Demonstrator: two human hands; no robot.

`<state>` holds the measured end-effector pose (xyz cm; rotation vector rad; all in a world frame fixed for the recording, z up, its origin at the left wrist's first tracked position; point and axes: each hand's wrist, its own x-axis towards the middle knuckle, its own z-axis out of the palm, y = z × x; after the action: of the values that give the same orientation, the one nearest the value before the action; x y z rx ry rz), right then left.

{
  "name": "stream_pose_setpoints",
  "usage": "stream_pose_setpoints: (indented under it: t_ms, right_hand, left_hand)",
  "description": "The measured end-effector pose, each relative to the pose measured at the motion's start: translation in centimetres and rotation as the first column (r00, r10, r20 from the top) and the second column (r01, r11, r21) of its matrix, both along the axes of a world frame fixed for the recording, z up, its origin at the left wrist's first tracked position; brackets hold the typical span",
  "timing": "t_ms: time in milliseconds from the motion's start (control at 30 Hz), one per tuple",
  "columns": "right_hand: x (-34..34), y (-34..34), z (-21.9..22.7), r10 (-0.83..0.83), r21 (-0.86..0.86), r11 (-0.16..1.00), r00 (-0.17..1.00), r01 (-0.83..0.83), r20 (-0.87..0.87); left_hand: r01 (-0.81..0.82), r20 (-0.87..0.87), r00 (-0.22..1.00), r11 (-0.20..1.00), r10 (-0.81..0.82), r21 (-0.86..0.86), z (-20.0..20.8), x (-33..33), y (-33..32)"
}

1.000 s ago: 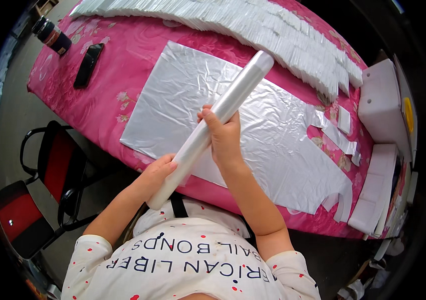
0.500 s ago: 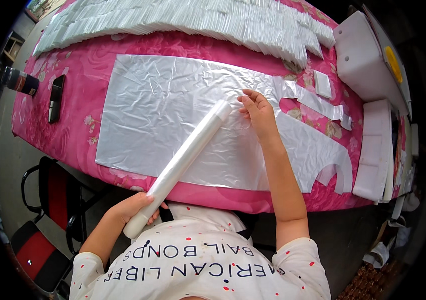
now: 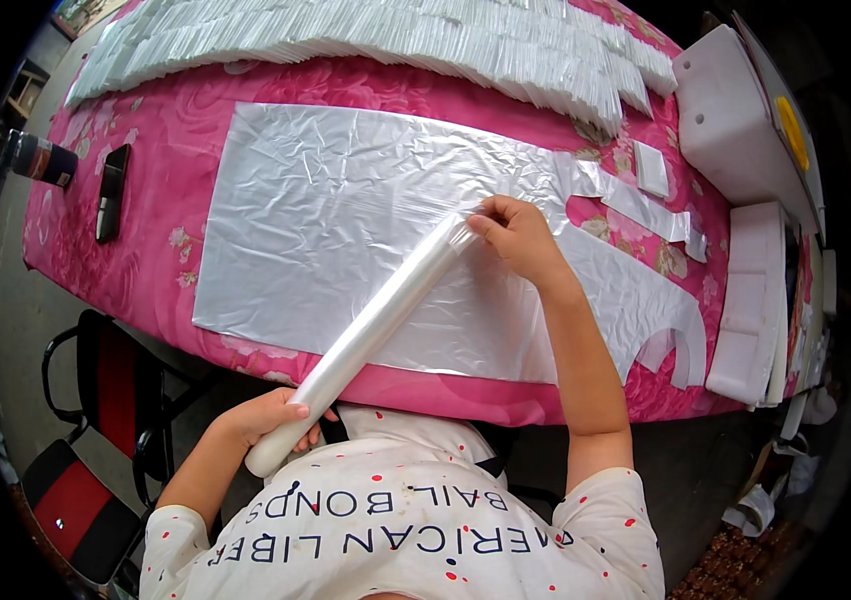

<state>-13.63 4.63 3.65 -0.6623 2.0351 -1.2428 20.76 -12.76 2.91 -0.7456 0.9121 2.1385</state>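
Note:
A long roll of translucent white plastic film slants up and to the right from my waist over the table. Around its lower end my left hand is wrapped. My right hand pinches the film at the roll's upper end, where it gathers into creases. Beneath the roll, a wrinkled silvery-white plastic apron lies spread flat, with a curved neck cutout and strap pieces toward the right.
Tightly packed rows of folded white plastic packets line the table's far side. On the pink floral tablecloth lie a dark phone, a dark jar and a small white folded packet. White foam boxes stand right; black-red chairs stand left.
My right hand has closed from loosely curled fingers beside the roll's upper end to a pinch on its film. My left hand keeps its grip at the lower end.

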Motion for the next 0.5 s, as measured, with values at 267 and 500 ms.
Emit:
stream_pose_setpoints:
  t_ms: [267, 500]
  right_hand:
    - [-10.3, 12.5, -1.8, -0.39, 0.017, 0.896, 0.802, 0.445, -0.452]
    - [-8.7, 13.3, -0.6, -0.428, -0.03, 0.892, 0.819, 0.452, -0.381]
  left_hand:
    - [0.4, 0.024, 0.916, 0.907, -0.4, -0.13, 1.2, 2.0, -2.4]
    - [0.651, -0.06, 0.635, 0.575, -0.77, -0.495, 3.3, -2.4, -3.6]
